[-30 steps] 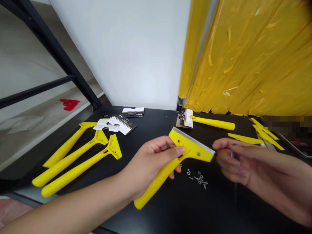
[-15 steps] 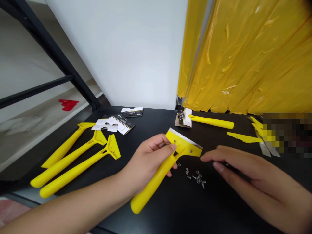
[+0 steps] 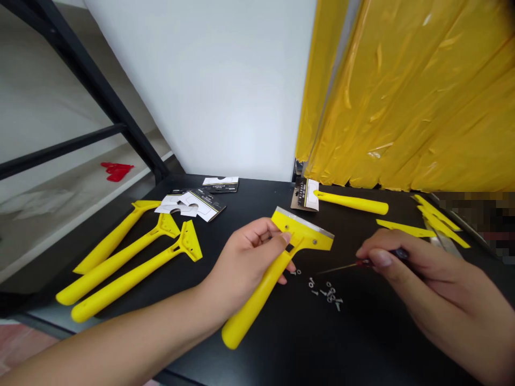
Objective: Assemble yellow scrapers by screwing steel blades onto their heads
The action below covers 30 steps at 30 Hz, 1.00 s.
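My left hand (image 3: 253, 262) is closed around the neck of a yellow scraper (image 3: 257, 305), its thumb pressed on the head. A metal blade edge shows along the top of that head, and two screws sit in its face. In my right hand (image 3: 418, 273) is a thin screwdriver (image 3: 341, 267), pinched between thumb and fingers. Its shaft points left, below the scraper head and apart from it. Small screws and nuts (image 3: 330, 295) lie loose on the black table (image 3: 314, 343) under the tool's tip.
Left on the table are three yellow scraper handles (image 3: 129, 268) beside printed cards (image 3: 205, 203). At the back lies another yellow handle (image 3: 354, 203) with a card. Flat yellow pieces (image 3: 438, 214) and metal blades (image 3: 446, 245) lie at the right. Yellow plastic sheeting (image 3: 414, 96) hangs behind.
The screwdriver's shaft has come into sight, pointing left, as my right hand drew back to the right and turned. My left hand keeps its grip on the scraper, nearly in place.
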Motion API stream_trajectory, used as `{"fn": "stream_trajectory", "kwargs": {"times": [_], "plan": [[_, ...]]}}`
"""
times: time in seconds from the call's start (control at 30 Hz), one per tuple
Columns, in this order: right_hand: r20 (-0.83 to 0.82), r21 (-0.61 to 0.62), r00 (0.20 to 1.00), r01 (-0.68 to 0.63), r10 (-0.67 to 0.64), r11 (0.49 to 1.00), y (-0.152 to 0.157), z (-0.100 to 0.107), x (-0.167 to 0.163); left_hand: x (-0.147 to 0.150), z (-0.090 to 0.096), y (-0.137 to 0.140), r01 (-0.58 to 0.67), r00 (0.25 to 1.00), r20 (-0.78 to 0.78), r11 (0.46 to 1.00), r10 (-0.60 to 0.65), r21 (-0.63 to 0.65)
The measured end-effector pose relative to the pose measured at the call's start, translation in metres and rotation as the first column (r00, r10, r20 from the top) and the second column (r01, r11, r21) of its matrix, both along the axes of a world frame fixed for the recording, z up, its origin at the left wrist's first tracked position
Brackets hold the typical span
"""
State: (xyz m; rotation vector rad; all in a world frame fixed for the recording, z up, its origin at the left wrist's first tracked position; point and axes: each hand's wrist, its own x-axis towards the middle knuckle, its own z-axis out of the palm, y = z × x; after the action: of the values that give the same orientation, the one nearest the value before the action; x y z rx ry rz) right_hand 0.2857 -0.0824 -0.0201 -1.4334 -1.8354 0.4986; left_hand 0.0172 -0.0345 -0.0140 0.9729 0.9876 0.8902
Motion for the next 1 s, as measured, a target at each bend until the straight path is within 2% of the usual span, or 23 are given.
{"fn": "stream_trajectory", "kwargs": {"times": [0.2,0.73,0.87,1.0], "plan": [[-0.045,-0.058,0.997,-0.058,0.056,0.997,0.0061,0.0006,-0.0083,0.0007,0.0007,0.0024,-0.015,1.0,0.004,1.0,0.015,0.006],[-0.068,-0.099,0.996,-0.064,0.057,0.993,0.0075,-0.0006,-0.0063,0.0001,-0.0035,0.0051,0.059,0.998,-0.016,0.998,-0.059,-0.002],[-0.046,-0.129,0.999,-0.031,0.025,0.991,0.006,0.0039,-0.0053,-0.0004,-0.0046,0.005,0.06,0.998,-0.012,0.998,-0.06,-0.006],[-0.068,-0.108,0.996,0.045,-0.052,0.993,0.0049,0.0074,-0.0049,-0.0014,-0.0061,0.0046,0.069,0.998,-0.004,0.998,-0.07,-0.006]]}}
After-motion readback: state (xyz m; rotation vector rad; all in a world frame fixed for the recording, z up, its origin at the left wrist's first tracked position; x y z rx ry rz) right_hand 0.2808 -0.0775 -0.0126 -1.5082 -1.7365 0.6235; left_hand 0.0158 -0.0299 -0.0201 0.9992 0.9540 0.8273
